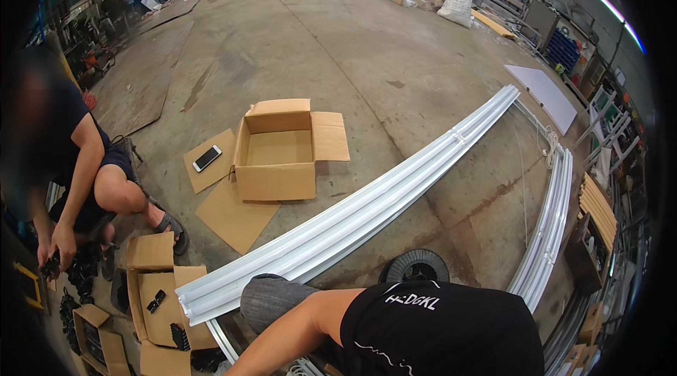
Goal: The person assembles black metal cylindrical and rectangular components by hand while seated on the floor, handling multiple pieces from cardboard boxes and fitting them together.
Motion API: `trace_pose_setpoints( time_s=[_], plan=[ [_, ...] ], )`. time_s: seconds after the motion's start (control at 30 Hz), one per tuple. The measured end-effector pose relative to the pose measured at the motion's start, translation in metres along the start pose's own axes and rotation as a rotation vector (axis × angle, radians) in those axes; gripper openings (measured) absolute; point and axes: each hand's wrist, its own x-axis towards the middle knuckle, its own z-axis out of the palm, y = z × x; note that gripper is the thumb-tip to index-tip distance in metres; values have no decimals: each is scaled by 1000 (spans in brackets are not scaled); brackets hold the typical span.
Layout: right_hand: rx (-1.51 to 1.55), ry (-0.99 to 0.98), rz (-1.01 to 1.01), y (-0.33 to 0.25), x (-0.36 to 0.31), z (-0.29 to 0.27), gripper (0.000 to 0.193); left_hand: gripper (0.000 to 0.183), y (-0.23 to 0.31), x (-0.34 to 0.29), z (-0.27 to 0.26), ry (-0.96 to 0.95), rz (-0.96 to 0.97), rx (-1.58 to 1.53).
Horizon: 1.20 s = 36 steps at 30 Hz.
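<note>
head view shows the person's arm (282, 337) reaching down past the long white metal rails (367, 210). both hands are out of the picture, so their grip cannot be told. small black parts (156, 300) lie in an open box (151, 252) nearby.

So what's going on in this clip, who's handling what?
On a workshop floor, a crouching person at the left has both hands down among small black parts beside open cardboard boxes. A second person in a black shirt bends low in front, one bare arm reaching down beside long white metal profiles. The wearer's own hands are out of view. A phone lies on flat cardboard.
</note>
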Motion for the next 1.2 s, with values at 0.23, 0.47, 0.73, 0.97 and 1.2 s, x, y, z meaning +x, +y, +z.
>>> trace_pose_setpoints(
  time_s=[0.23,0.47,0.73,0.97,1.2],
  plan=[
    [-38,-10,2,-5,-6,0,39,37,13,-7,20,25,-19,-27],
    [-312,69,112,-44,-42,-60,40,33,6,8,30,159,-5,-65],
    [-154,888,237,-49,-92,-157,33,27,-61,39,-22,338,-125,50],
    [193,927,177,-38,-98,-157,23,29,-101,101,-51,229,-442,47],
    [176,914,190,-44,-94,-157,24,55,-161,198,-44,362,-514,-453]
  ],
)
